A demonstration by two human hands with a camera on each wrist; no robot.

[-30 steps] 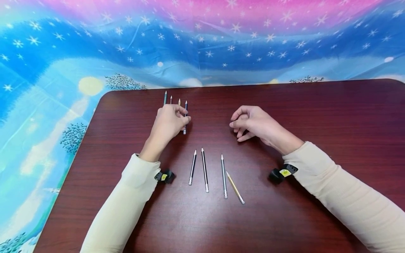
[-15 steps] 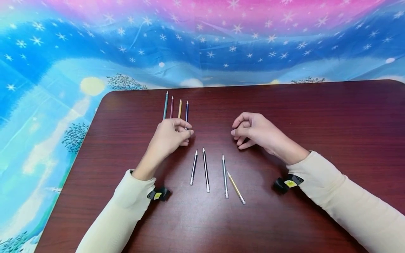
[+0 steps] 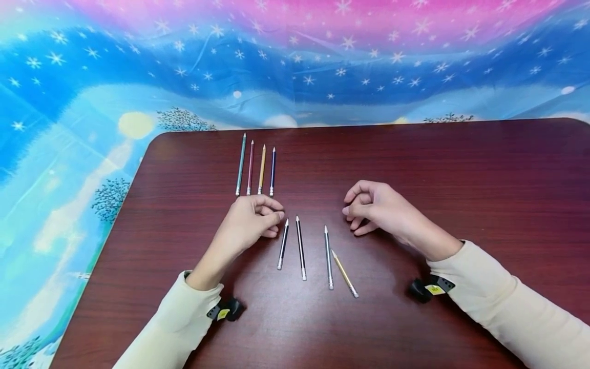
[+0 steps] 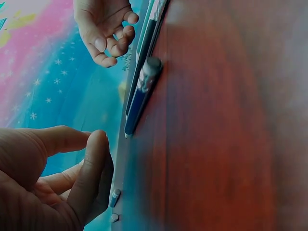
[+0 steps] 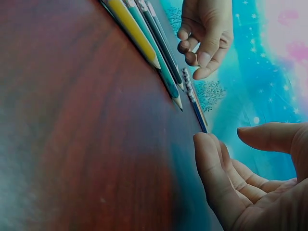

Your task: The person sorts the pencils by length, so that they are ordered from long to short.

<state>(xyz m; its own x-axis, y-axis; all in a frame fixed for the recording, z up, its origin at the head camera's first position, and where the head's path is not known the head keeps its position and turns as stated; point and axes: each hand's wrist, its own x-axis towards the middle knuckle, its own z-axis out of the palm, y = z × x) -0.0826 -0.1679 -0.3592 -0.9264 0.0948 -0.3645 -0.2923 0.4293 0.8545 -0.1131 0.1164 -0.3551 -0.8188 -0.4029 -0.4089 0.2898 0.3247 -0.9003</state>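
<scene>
My left hand [image 3: 251, 221] hovers just in front of a row of pencils, its fingers loosely curled and empty. In the left wrist view its thumb and forefinger tips come together with nothing between them. The row holds a teal pencil [image 3: 241, 165], a red pencil [image 3: 251, 166], a yellow pencil [image 3: 262, 166] and a blue pencil [image 3: 273, 171], points away from me. Close to the left fingertips lies a short black pencil [image 3: 283, 245], beside a longer black pencil [image 3: 300, 248]. My right hand [image 3: 380, 209], also empty and relaxed, is nearest a grey-blue pencil [image 3: 328, 259] and a shorter yellow pencil [image 3: 344, 273].
All the pencils lie on a dark red-brown wooden table [image 3: 461, 169]. Behind it hangs a blue and pink snowflake cloth [image 3: 295, 66]. A small black camera [image 3: 226, 310] sits at the left cuff and another camera [image 3: 430, 289] at the right cuff.
My left hand has drawn back toward me from over the pencil row, uncovering the whole row. The right hand has come slightly nearer too. The pencils stay where they lay.
</scene>
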